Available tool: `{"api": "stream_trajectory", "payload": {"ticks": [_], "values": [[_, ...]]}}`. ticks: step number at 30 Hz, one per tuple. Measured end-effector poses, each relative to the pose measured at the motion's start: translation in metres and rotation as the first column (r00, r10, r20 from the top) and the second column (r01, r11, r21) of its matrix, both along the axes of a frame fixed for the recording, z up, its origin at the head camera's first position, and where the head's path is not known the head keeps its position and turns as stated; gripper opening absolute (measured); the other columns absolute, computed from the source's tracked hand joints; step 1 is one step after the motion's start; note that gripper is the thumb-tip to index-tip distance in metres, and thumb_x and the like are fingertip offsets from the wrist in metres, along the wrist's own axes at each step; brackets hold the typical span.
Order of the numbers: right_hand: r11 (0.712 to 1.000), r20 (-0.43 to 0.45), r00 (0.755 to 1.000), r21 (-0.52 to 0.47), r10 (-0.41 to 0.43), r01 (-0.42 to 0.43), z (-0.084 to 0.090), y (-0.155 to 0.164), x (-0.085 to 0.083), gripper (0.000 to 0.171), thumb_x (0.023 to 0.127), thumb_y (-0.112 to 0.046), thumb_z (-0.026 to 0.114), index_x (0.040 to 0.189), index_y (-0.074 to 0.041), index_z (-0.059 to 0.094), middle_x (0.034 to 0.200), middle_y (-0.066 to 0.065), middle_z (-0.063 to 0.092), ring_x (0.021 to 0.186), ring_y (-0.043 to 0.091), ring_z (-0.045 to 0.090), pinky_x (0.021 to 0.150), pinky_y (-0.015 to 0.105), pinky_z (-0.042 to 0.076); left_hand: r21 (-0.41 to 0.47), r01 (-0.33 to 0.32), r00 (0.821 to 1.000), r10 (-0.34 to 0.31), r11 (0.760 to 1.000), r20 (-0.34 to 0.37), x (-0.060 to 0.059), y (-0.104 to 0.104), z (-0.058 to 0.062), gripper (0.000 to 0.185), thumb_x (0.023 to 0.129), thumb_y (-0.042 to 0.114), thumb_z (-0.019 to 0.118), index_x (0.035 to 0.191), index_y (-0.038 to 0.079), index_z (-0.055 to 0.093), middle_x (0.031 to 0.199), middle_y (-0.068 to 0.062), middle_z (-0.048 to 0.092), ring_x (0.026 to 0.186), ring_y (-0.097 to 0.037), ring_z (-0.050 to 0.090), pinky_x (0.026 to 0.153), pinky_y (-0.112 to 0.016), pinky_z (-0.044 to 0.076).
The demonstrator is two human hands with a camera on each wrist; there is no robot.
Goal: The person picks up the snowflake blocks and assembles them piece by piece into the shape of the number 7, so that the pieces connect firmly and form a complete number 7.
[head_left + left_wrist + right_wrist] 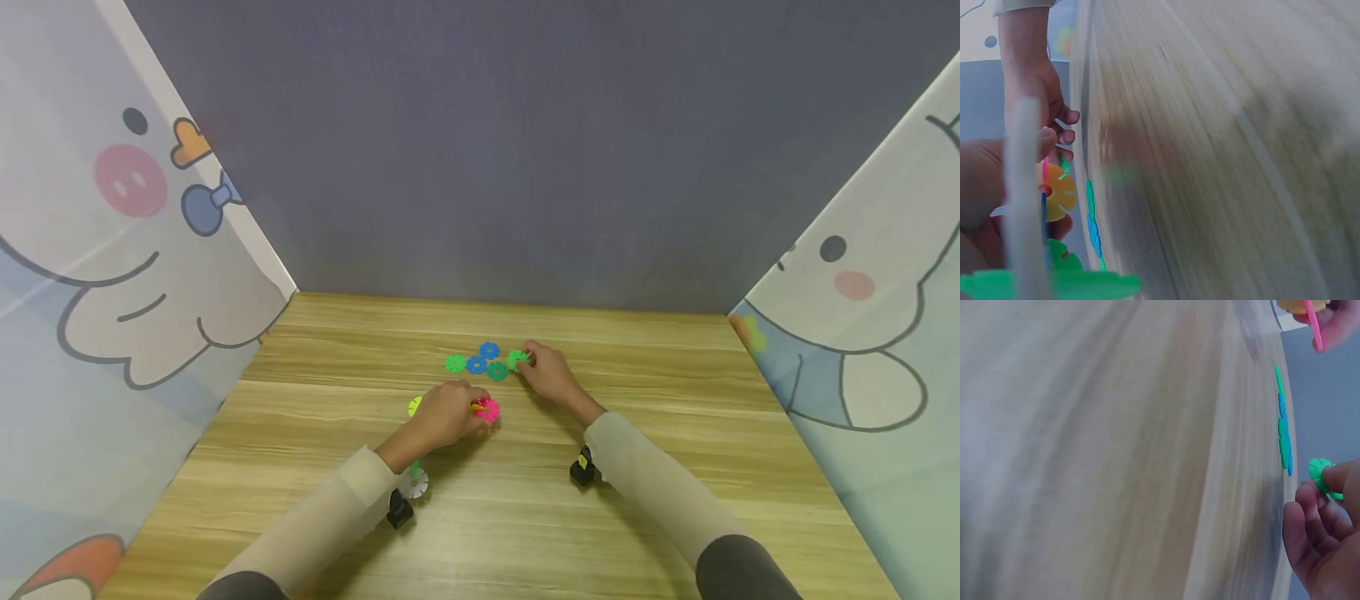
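My left hand (472,411) grips a cluster of joined plastic snowflake discs, with a pink disc (489,410) showing past its fingers. In the left wrist view an orange disc (1057,190) is slotted onto the thin pink disc (1044,167). My right hand (528,358) pinches a green disc (517,360) at the right end of a small group of flat discs (477,364), green and blue, lying on the wooden table (660,392). The right wrist view has that green disc (1320,472) between thumb and fingertips (1310,506), beside the flat discs (1284,434).
A yellow-green disc (415,406) lies just left of my left hand. A whitish disc (414,482) with a green piece sits by my left wrist. Cartoon-printed panels (112,275) wall both sides, and a grey wall (525,150) closes the back.
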State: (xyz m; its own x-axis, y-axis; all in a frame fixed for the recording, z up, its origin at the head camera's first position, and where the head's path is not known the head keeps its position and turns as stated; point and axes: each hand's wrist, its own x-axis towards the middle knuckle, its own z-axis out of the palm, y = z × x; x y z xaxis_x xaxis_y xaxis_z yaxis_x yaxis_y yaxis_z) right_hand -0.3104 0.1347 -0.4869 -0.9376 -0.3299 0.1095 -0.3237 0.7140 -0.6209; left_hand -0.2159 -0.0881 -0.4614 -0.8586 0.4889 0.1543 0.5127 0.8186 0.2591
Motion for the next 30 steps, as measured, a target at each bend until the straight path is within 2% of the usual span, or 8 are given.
{"api": "stream_trajectory", "payload": {"ticks": [3, 6, 9, 16, 23, 30], "values": [[0.999, -0.009, 1.000, -0.015, 0.030, -0.030, 0.002, 0.001, 0.005, 0.025, 0.100, -0.019, 0.065, 0.120, -0.004, 0.066, 0.089, 0.010, 0.072, 0.066, 0.016, 0.060, 0.067, 0.033, 0.054, -0.010, -0.001, 1.000, 0.001, 1.000, -0.002, -0.001, 0.000, -0.001, 0.041, 0.084, 0.035, 0.085, 0.117, 0.013, 0.075, 0.100, -0.001, 0.076, 0.089, -0.016, 0.070, 0.073, -0.030, 0.060], [0.998, -0.017, 0.998, -0.024, 0.058, -0.059, 0.004, 0.001, 0.012, 0.025, 0.099, -0.020, 0.066, 0.118, -0.004, 0.067, 0.085, 0.008, 0.071, 0.063, 0.012, 0.057, 0.063, 0.028, 0.051, -0.017, -0.003, 1.000, 0.003, 1.000, -0.005, -0.001, 0.000, -0.001, 0.042, 0.083, 0.036, 0.085, 0.117, 0.013, 0.075, 0.099, -0.001, 0.076, 0.088, -0.016, 0.070, 0.072, -0.030, 0.060], [0.996, -0.020, 0.996, -0.034, 0.084, -0.085, 0.006, 0.001, 0.018, 0.024, 0.099, -0.019, 0.067, 0.117, -0.004, 0.067, 0.081, 0.005, 0.070, 0.062, 0.010, 0.055, 0.060, 0.026, 0.049, -0.024, -0.005, 1.000, 0.004, 1.000, -0.008, -0.001, 0.000, -0.001, 0.042, 0.083, 0.036, 0.085, 0.118, 0.013, 0.075, 0.099, -0.002, 0.076, 0.087, -0.016, 0.070, 0.071, -0.030, 0.060], [0.986, -0.008, 0.988, -0.065, 0.154, -0.155, 0.010, 0.004, 0.032, 0.010, 0.099, -0.019, 0.066, 0.107, -0.013, 0.068, 0.070, 0.002, 0.066, 0.048, 0.007, 0.050, 0.049, 0.023, 0.044, -0.023, -0.005, 1.000, 0.005, 1.000, -0.002, 0.000, -0.001, 0.002, 0.043, 0.084, 0.036, 0.084, 0.119, 0.012, 0.075, 0.099, -0.003, 0.075, 0.086, -0.018, 0.070, 0.070, -0.031, 0.060], [0.969, -0.076, 0.966, 0.009, 0.249, -0.249, 0.007, 0.008, 0.042, 0.008, 0.097, -0.016, 0.069, 0.105, -0.015, 0.071, 0.075, -0.005, 0.066, 0.060, 0.001, 0.052, 0.056, 0.019, 0.047, -0.025, 0.001, 1.000, -0.002, 1.000, -0.009, 0.000, -0.002, 0.003, 0.042, 0.084, 0.036, 0.084, 0.118, 0.012, 0.075, 0.099, -0.003, 0.075, 0.084, -0.017, 0.070, 0.068, -0.028, 0.059], [0.954, -0.054, 0.953, 0.035, 0.298, -0.296, 0.006, 0.012, 0.051, 0.007, 0.096, -0.016, 0.071, 0.103, -0.016, 0.073, 0.067, -0.009, 0.058, 0.057, 0.000, 0.048, 0.053, 0.018, 0.044, -0.004, -0.003, 1.000, 0.003, 1.000, -0.008, 0.001, -0.002, 0.005, 0.041, 0.084, 0.034, 0.084, 0.118, 0.012, 0.075, 0.100, -0.003, 0.076, 0.085, -0.018, 0.071, 0.069, -0.030, 0.061]]}}
